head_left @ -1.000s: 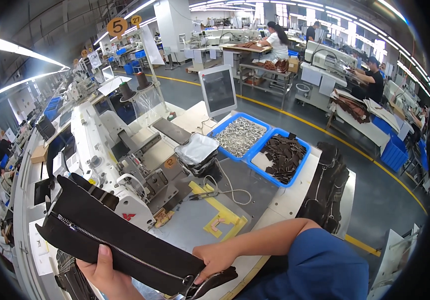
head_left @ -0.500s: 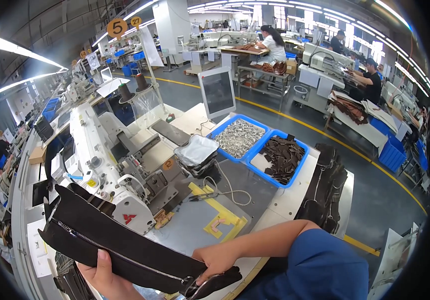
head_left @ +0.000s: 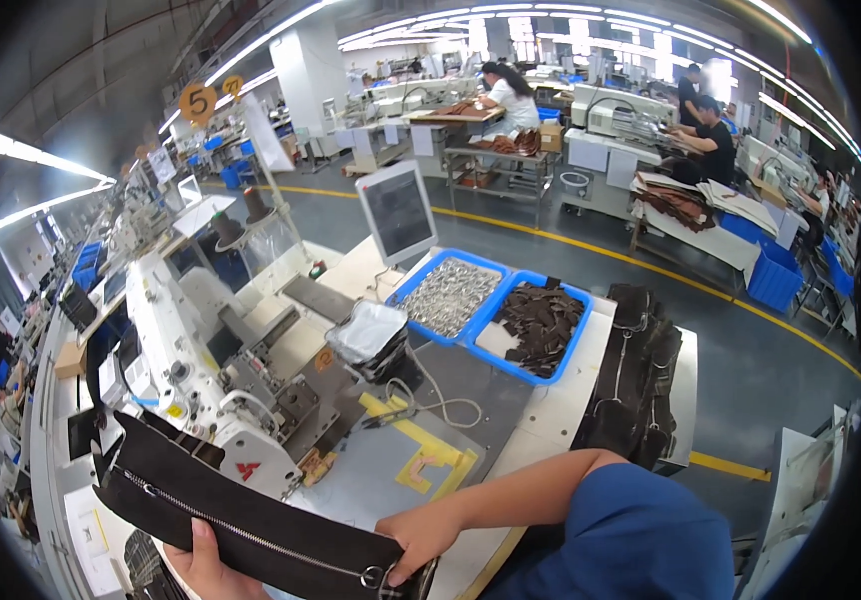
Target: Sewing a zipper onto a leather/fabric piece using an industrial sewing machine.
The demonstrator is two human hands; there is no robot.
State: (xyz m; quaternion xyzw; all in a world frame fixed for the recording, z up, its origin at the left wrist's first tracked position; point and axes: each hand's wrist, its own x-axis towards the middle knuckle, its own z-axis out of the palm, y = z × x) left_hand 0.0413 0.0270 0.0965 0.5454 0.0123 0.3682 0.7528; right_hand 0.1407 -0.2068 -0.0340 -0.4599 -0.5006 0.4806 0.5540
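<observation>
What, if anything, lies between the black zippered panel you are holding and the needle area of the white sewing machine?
Nothing visible does. The black zippered panel, held by the left hand and right hand, sits just in front of the white sewing machine. Its upper edge already overlaps the machine's base, and the grey bed beside it is bare.

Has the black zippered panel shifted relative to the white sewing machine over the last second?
Yes, slightly. The black zippered panel, held by the left hand and right hand, sits a little lower against the white sewing machine, covering less of it.
</observation>
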